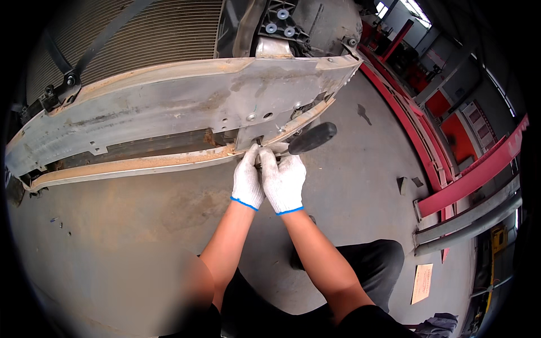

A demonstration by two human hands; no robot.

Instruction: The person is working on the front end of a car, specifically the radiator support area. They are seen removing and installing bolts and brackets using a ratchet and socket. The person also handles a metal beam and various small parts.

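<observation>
Both my hands wear white knit gloves with blue cuffs and meet at the lower rail [186,160] of a car's front end. My left hand [248,179] is closed, its thumb and fingertips pinched together by a bracket [253,134] under the metal bumper beam [169,98]. What it pinches is too small to make out. Right against it, my right hand [284,177] is closed too. A tool with a thick black handle [313,138] sticks out from it to the upper right; its working end is hidden by the gloves.
Behind the beam stands a finned radiator [152,36]. A red lift frame [473,177] runs along the right. A paper sheet [421,283] lies on the grey floor [141,219], with small hardware pieces [61,224] at left. My bent knee is below right.
</observation>
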